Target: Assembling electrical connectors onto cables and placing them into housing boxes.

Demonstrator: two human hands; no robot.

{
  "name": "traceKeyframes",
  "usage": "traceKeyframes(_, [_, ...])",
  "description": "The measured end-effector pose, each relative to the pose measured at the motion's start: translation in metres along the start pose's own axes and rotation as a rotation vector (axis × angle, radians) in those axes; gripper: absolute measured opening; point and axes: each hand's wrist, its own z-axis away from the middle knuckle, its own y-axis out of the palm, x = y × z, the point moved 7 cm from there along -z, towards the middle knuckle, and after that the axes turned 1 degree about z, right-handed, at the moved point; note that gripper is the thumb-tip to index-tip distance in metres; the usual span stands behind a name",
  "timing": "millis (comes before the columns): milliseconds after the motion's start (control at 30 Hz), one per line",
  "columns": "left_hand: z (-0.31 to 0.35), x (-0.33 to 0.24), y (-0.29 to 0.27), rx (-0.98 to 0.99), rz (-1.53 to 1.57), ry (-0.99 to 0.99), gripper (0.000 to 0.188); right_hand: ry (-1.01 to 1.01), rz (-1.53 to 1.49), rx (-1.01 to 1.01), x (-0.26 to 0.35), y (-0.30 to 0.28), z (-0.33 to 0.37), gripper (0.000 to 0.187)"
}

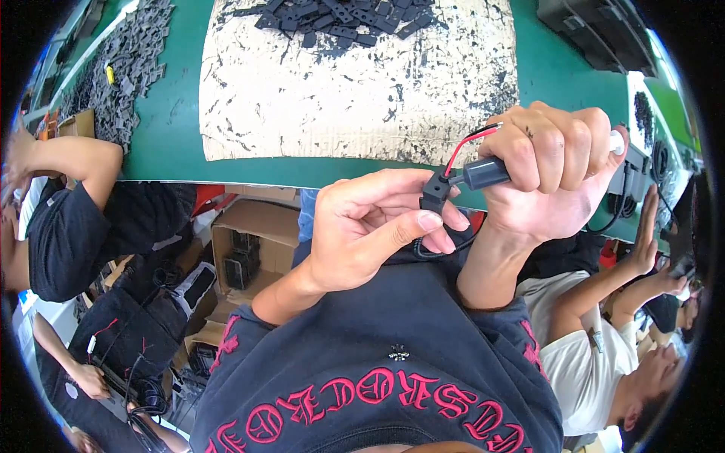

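While both hands pinch, left hand (362,226) on black connector (434,192), right hand (555,170) gripping grey tool (485,174)

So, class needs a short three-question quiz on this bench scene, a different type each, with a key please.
1. True or false: the left hand pinches the small black connector block.
2. Which wire colours run from the block toward the right hand? A) red and black B) blue and yellow C) green and white
3. Fill in: the speckled beige mat lies on a ____ table.

Key: 1 true; 2 A; 3 green. The right hand's grip is closed around a dark cylindrical tool; loose black parts sit at the mat's far edge.
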Motion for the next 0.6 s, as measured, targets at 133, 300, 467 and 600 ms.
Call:
traceKeyframes(133, [0.0,0.0002,-0.0002,0.007,-0.015,-0.009,0.031,-0.003,-0.013,-0.021,-0.0001,0.0003,0.0005,0.04])
traceKeyframes(300, [-0.0003,-0.0013,-0.0002,0.008,-0.018,-0.022,0.031,-0.009,-0.021,-0.037,-0.0005,0.001,0.0003,0.039])
traceKeyframes(467, [-0.0007,-0.0015,-0.0002,0.011,-0.02,-0.018,0.03,-0.007,-0.023,-0.039,-0.0004,0.0009,-0.0007,0.04])
traceKeyframes(600, [0.0006,0.0017,-0.0025,0.068,0.04,0.007,0.038,-0.001,-0.024,-0.03,-0.0006,0.0006,-0.0006,0.04])
